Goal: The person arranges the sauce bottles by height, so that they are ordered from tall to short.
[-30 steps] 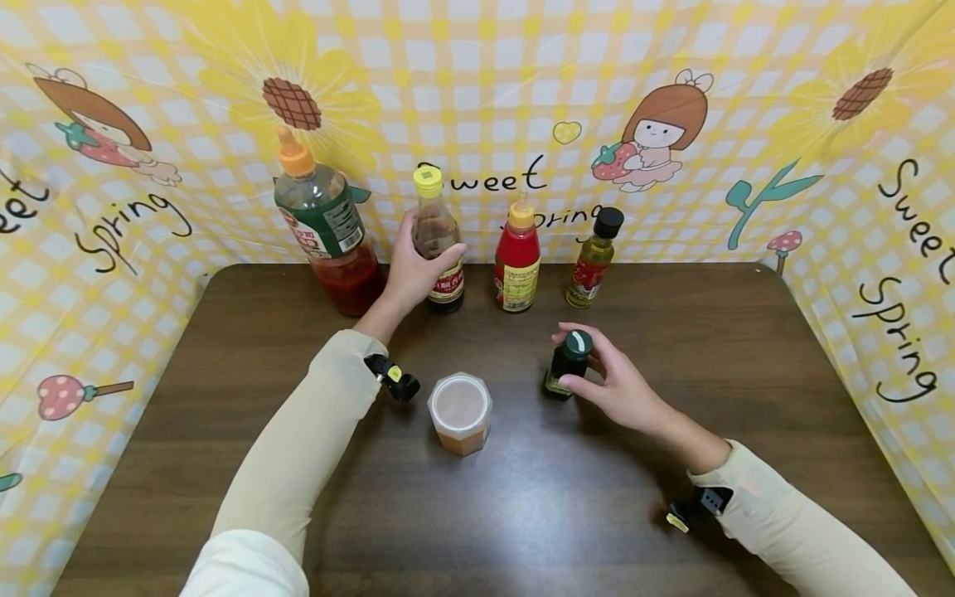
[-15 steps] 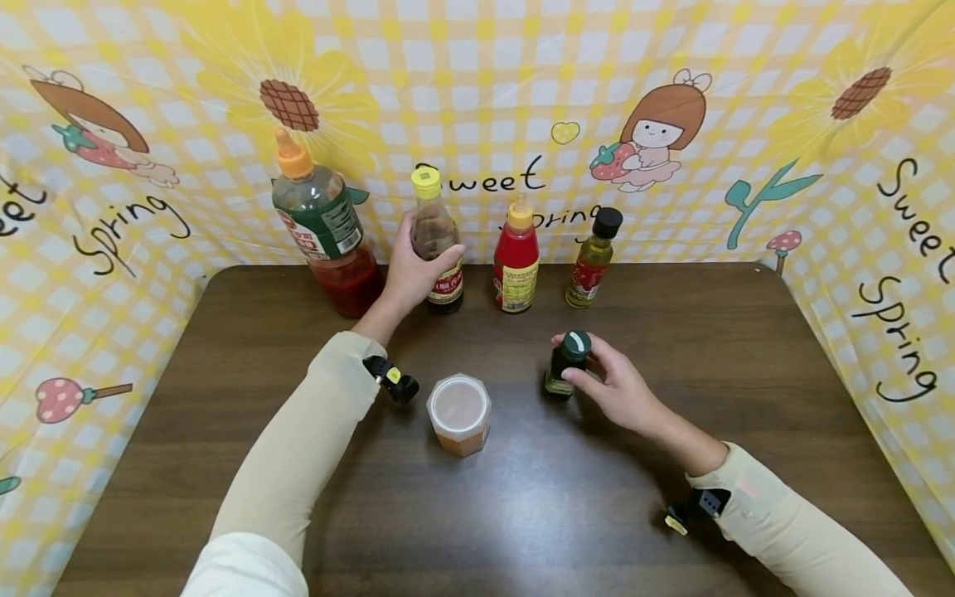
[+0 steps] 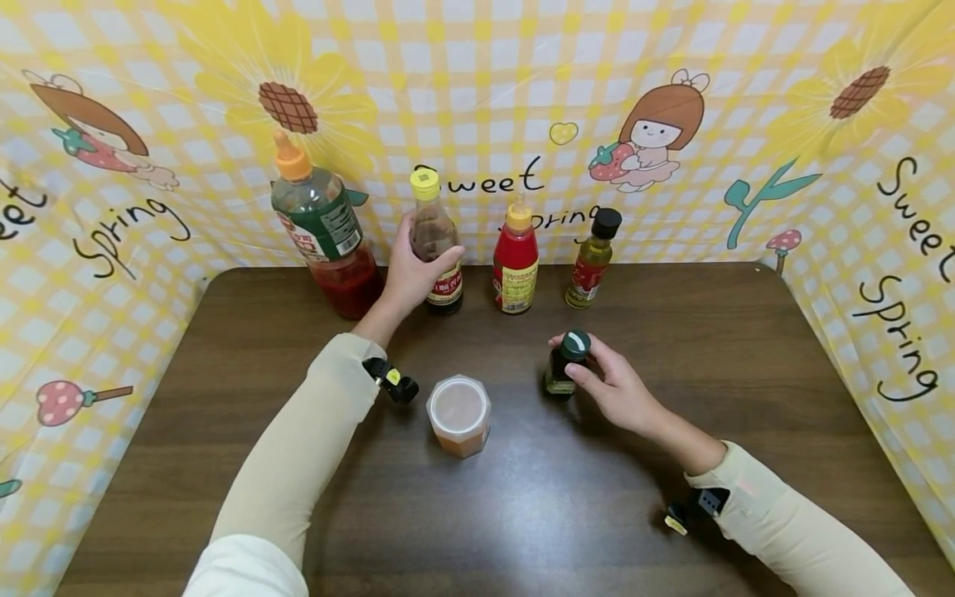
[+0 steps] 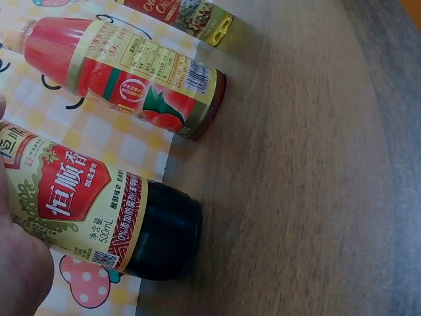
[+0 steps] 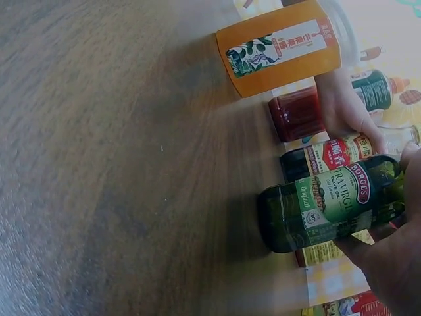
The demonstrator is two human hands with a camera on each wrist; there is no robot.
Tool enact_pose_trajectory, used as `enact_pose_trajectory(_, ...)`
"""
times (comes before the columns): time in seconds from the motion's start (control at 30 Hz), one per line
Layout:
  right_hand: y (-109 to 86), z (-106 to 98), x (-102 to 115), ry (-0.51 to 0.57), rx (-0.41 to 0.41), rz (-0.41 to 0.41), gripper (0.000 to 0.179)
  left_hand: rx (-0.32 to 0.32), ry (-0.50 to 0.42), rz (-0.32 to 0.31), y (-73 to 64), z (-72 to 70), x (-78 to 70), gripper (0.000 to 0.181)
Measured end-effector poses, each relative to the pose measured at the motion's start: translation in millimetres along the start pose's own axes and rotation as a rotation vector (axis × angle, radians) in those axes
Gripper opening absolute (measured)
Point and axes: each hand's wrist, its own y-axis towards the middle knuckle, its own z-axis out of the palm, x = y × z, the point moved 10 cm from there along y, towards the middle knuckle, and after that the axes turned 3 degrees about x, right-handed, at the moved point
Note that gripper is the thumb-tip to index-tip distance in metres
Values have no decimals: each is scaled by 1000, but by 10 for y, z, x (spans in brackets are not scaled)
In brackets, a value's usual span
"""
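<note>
My left hand [image 3: 410, 272] grips a vinegar bottle [image 3: 446, 290] with a yellow cap, standing upright at the back of the table. Its red and cream label and dark base show in the left wrist view, where only part of the hand appears. To the right and nearer, my right hand [image 3: 625, 396] holds a dark green olive oil bottle [image 3: 558, 380], thumb on the near side and fingers behind. The bottle's green label [image 5: 335, 197] faces the right wrist camera. Whether its base touches the table is hard to tell.
Beside the vinegar stand a large red sauce bottle [image 3: 346, 282] on the left and a ketchup bottle [image 3: 516, 265] on the right. Farther right is a small black-capped oil bottle [image 3: 588, 265]. An orange jar [image 3: 460, 431] sits between the arms. Patterned cloth [image 3: 477, 99] encloses the table [image 3: 522, 531].
My right thumb has shifted slightly up along the olive oil bottle, and the fingers behind it have dropped a little. My left hand and the vinegar bottle stay put.
</note>
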Motion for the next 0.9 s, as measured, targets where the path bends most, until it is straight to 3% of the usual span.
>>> enact_pose_trajectory(0.43,-27,-127,119,-25,-16,-33,31,8,-18,12,12,3,18,63)
enact_pose_trajectory(0.9,-39,-539,201,-44,-63,-17,30,9,-14,-5,16,2,25,64)
